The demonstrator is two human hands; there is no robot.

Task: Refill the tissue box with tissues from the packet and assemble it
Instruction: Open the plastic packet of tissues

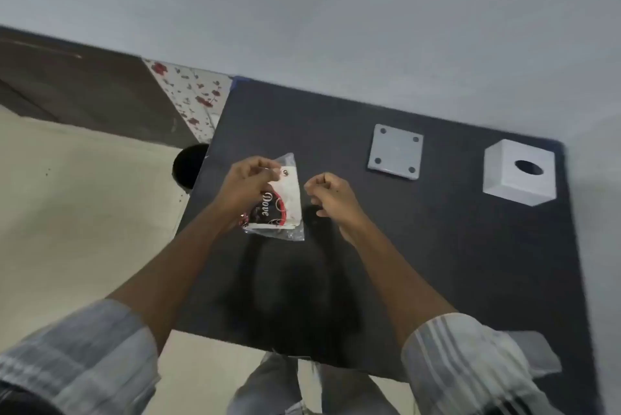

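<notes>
A clear plastic tissue packet (282,199) with a white, black and red "Dove" label is held above the dark table (420,263). My left hand (245,189) grips the packet at its upper left edge. A short gap to the right of the packet is my right hand (331,198), its fingers curled shut with nothing seen in them. The white cube-shaped tissue box cover (519,172), with a round hole in its top, stands at the far right of the table. Its flat white base plate (396,152), with a dark pad at each corner, lies between the cover and the packet.
A pale wall runs along the table's far side. Left of the table are a cream floor, a round black object (188,166) at the table's edge and a floral-patterned surface (195,98). My legs show below the table's near edge.
</notes>
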